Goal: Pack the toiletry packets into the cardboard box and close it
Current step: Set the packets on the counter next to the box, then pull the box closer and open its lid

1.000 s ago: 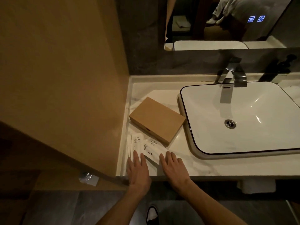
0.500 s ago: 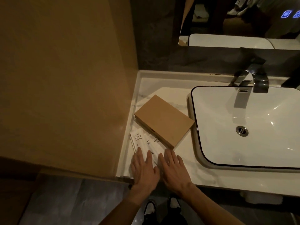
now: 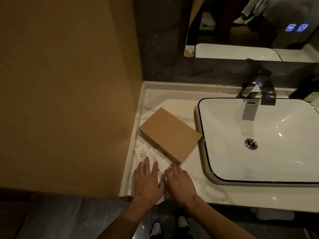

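- Your left hand [image 3: 148, 181] lies flat and spread, palm down, on the white toiletry packets [image 3: 146, 155]. It presses on them but has not closed around anything.
- Your right hand [image 3: 179, 182] lies flat too, fingers open, just beside the left one. Its fingertips come close to the near corner of the cardboard box [image 3: 170, 134], and it holds nothing.
- The packets sit in a small fan at the left end of the counter [image 3: 198, 190], and their far ends look tucked under the box's near edge. A few say "tooth brush" on them.
- They look thin, light and a bit slick (like paper sleeves), so I think they will slide apart if you push on them. Pinch the stack at its long edges, or drag it to the counter's front edge so a thumb can get under.
- The box is shut and sits at a slant between the packets and the sink [image 3: 259, 140]. It looks light and stiff, and it can dent. Hold it by its two long sides, and lift the lid at the small notch on its near side.
- Past the sink are the tap [image 3: 257, 94] and the mirror [image 3: 250, 28].
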### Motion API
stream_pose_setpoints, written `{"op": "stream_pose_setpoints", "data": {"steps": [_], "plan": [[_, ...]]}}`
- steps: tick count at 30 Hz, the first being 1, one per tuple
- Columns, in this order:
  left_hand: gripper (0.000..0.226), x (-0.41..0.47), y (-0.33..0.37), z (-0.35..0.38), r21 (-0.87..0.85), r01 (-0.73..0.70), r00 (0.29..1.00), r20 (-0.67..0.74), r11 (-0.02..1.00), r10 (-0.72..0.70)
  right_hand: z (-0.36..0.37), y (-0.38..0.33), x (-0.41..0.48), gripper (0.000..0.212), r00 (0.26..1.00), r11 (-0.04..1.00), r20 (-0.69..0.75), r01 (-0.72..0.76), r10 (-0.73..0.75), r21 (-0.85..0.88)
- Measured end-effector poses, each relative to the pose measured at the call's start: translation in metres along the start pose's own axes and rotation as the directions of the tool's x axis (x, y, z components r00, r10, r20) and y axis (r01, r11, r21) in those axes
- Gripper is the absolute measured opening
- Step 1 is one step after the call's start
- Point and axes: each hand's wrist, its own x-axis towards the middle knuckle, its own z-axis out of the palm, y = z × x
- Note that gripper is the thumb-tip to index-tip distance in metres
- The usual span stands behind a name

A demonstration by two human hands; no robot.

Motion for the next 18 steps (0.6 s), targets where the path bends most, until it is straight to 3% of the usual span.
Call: {"op": "stream_pose_setpoints", "data": {"steps": [5, 9, 16, 18], "plan": [[0.069, 0.029, 0.003, -0.035, 0.032, -0.12, 0.992, -0.044, 0.992, 0.121, -0.018, 0.007, 0.018, 0.037, 0.994, 0.999, -0.106, -0.033, 0.033, 0.008], [0.067, 0.051, 0.005, -0.056, 0.078, -0.213, 0.97, -0.099, 0.974, 0.22, -0.025, 0.012, 0.024, 0.044, 0.989, 0.995, -0.112, -0.096, 0.095, -0.007], [0.076, 0.092, 0.016, -0.064, 0.205, -0.274, 0.959, -0.01, 0.94, 0.282, -0.027, 0.04, 0.042, 0.06, 0.979, 0.979, -0.104, -0.184, 0.175, -0.083], [0.08, 0.101, 0.017, -0.061, 0.222, -0.276, 0.961, 0.03, 0.935, 0.277, -0.028, 0.048, 0.049, 0.051, 0.985, 0.984, -0.083, -0.156, 0.148, -0.091]]}}
